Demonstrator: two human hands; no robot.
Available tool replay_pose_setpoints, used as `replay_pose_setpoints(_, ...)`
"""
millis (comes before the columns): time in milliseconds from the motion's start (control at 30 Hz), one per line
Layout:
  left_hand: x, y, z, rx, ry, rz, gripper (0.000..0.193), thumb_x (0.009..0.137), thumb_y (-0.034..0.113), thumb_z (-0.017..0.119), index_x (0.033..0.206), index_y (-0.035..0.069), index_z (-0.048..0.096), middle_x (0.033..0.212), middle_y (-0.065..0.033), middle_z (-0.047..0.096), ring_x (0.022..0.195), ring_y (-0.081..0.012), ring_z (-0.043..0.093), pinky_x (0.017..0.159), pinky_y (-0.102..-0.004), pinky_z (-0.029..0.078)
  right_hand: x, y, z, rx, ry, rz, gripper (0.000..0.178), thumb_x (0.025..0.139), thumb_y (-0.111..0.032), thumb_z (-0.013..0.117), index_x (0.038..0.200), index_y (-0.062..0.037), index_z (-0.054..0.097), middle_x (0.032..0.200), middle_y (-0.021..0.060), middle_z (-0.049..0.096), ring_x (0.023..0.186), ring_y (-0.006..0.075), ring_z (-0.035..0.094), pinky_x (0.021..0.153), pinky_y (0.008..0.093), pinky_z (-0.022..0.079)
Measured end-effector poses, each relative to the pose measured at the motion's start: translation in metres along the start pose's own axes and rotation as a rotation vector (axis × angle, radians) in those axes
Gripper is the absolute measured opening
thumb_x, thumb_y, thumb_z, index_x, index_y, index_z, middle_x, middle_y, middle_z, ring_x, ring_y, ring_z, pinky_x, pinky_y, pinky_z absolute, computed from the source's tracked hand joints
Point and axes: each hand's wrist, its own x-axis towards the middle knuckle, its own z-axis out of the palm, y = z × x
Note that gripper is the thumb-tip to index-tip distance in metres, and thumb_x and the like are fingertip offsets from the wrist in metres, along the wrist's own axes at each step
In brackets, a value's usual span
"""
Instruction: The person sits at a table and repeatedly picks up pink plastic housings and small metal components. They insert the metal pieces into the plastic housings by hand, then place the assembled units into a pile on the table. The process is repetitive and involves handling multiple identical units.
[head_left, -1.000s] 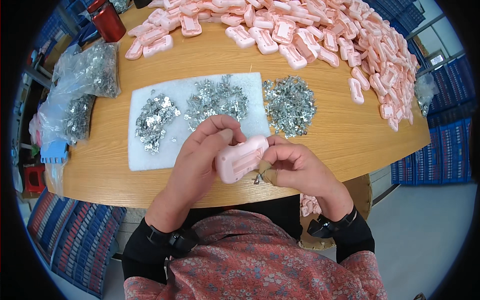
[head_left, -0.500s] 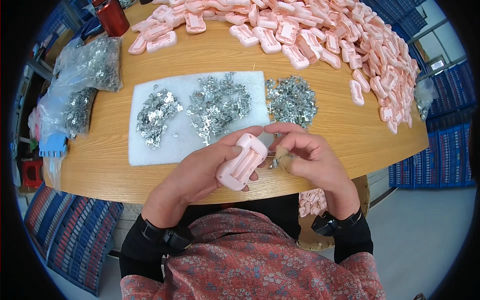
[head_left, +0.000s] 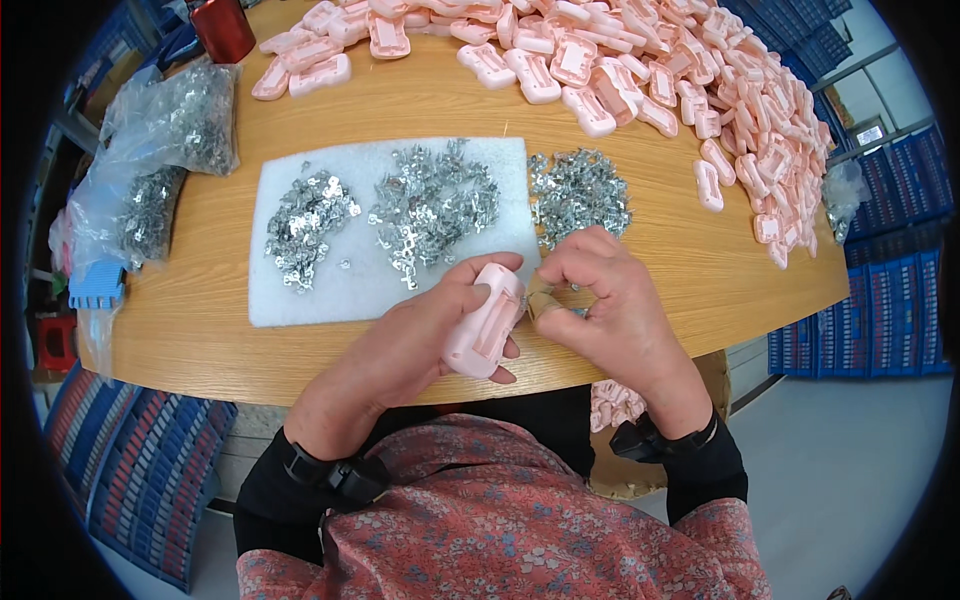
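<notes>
A pink plastic casing with a long recess in its face lies in my left hand, the thumb along its upper left edge and fingertips showing past its right side. Close against the casing's right side is my right hand, thumb and forefinger pinched together. A tan cover wraps its thumb. Whatever sits in that pinch is too small and hidden to name. Beyond my hands, small metal clips form two piles, a left pile and a larger middle pile, on a white foam sheet. A third clip pile lies beside it.
A large heap of pink casings covers the table's far side and far right. Clear bags of metal parts stand at the left, near a red bottle. More pink pieces sit in a container below the table edge.
My right hand has moved left, its fingers closing in on the casing's side. In my left hand the casing has turned slightly, its face angled more to the right.
</notes>
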Motion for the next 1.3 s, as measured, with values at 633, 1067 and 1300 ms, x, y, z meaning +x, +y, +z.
replay_pose_setpoints(633, 0.004, -0.009, -0.005, -0.130, -0.018, -0.030, 0.047, 0.106, 0.019, 0.029, 0.151, 0.004, 0.032, 0.118, -0.0219, 0.063, 0.095, -0.0330, 0.069, 0.084, -0.0445, 0.060, -0.008, -0.004, 0.008, 0.106, 0.039, 0.225, 0.020, 0.083, -0.008, 0.071, 0.101, -0.0033, 0.067, 0.081, 0.0083, 0.060, 0.070, 0.0188, 0.058, 0.067, 0.0304, 0.047)
replay_pose_setpoints(1067, 0.000, 0.000, 0.009, 0.087, 0.016, 0.011, 0.047, 0.106, 0.020, 0.029, 0.150, 0.004, 0.034, 0.117, -0.0194, 0.064, 0.096, -0.0310, 0.070, 0.084, -0.0400, 0.059, -0.016, 0.005, 0.018, 0.783, -0.121, 0.518, 0.025, 0.096, -0.014, 0.068, 0.116, -0.0010, 0.062, 0.092, -0.0049, 0.062, 0.079, 0.0016, 0.055, 0.071, 0.0184, 0.046)
replay_pose_setpoints(1300, -0.001, -0.008, 0.003, 0.670, 0.142, 0.311, 0.040, 0.102, 0.007, 0.049, 0.141, -0.003, 0.048, 0.114, -0.0093, 0.066, 0.095, -0.0127, 0.065, 0.083, -0.0287, 0.053, -0.016, 0.013, 0.020, 0.779, -0.130, 0.556, 0.021, 0.094, -0.011, 0.068, 0.111, 0.0010, 0.063, 0.085, -0.0045, 0.061, 0.075, 0.0008, 0.054, 0.067, 0.0184, 0.045)
